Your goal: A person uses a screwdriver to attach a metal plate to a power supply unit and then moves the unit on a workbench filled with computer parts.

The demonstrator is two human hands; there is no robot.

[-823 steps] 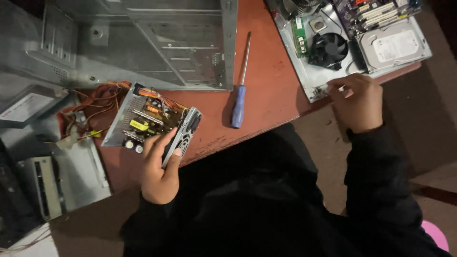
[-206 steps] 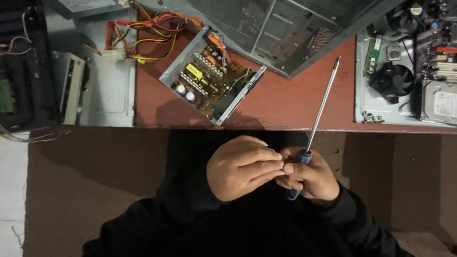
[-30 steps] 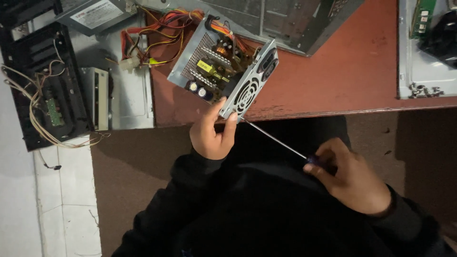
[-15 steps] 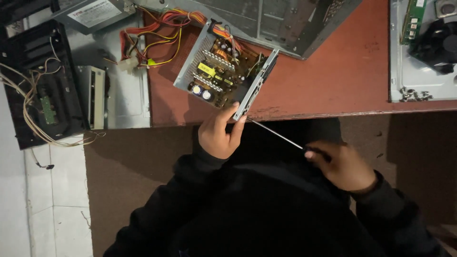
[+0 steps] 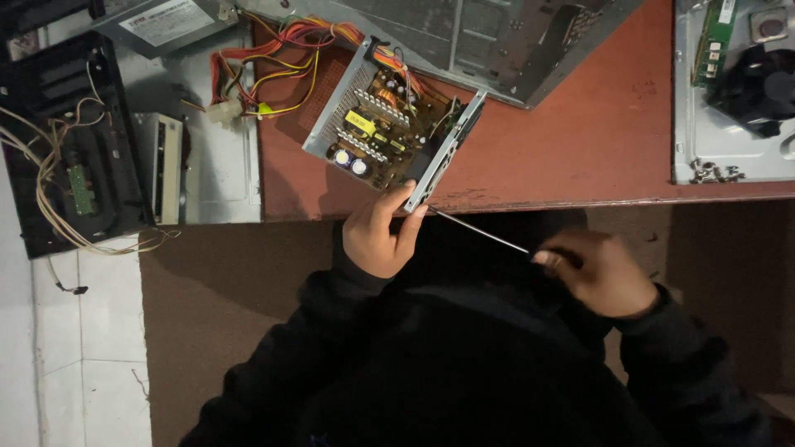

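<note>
The red-brown worktop [image 5: 580, 149] spans the far part of the scene, its near edge running left to right above the person's dark sleeves. At its far edge lies a grey metal computer case [image 5: 497, 41], opened out. At the far right a metal tray [image 5: 687, 124] holds a green circuit board with a black fan [image 5: 758, 83], and a few loose screws [image 5: 712, 171] sit at its near left corner. Off the worktop's left end lie a black drive bay with pale cables [image 5: 74, 157] and a beige drive [image 5: 161, 165] on a grey panel.

The open power supply box [image 5: 389, 124] sits tilted at the worktop's near edge. Inside it is a brown board carrying a yellow transformer, dark capacitors and coils; a bundle of red, orange and yellow wires [image 5: 273, 58] trails out of its far left side.

The left hand [image 5: 377, 240] reaches up from below, fingers and thumb pinching the near corner of the box's grey end plate, a firm grip. The right hand [image 5: 600, 273] is closed round the handle of a screwdriver [image 5: 480, 233], the handle hidden in the fist. The thin shaft slants up and left, its tip at the box's near corner just beside the left fingertips.
</note>
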